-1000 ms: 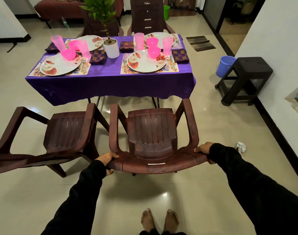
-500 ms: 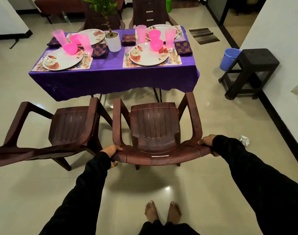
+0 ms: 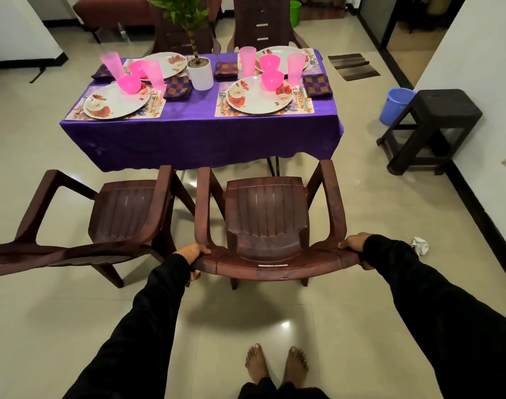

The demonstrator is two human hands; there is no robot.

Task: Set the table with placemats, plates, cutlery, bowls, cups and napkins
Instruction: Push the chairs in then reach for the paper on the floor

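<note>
Both hands are wrapped around the top rail of the brown plastic armchair (image 3: 267,226) at centre frame: left hand (image 3: 192,253) clamped on the rail's left end, right hand (image 3: 355,244) clamped on its right end, fingers curled over the edge. The chair faces the table with the purple tablecloth (image 3: 200,136) in the upper middle, and its front edge sits just short of the cloth's hanging hem.

The table looks fully set to me: four floral plates on placemats, e.g. the near-right plate (image 3: 254,96) and near-left plate (image 3: 115,103), with pink bowls (image 3: 272,80), pink cups (image 3: 295,67), cutlery beside the plates and checked napkins (image 3: 317,85). A potted plant (image 3: 200,72) stands in the middle.

What could go wrong: shove the chair in too hard and the armrests could catch the tablecloth or bump the table, and those tall cups look light enough to tip. The second armchair (image 3: 116,217) at left is just beside this one, so the armrests could clash if it drifts left.

Compared with a second ago, the chair has moved closer to the table and the table sits lower and bigger in frame, so the person has walked forward. Grip hasn't changed.
</note>
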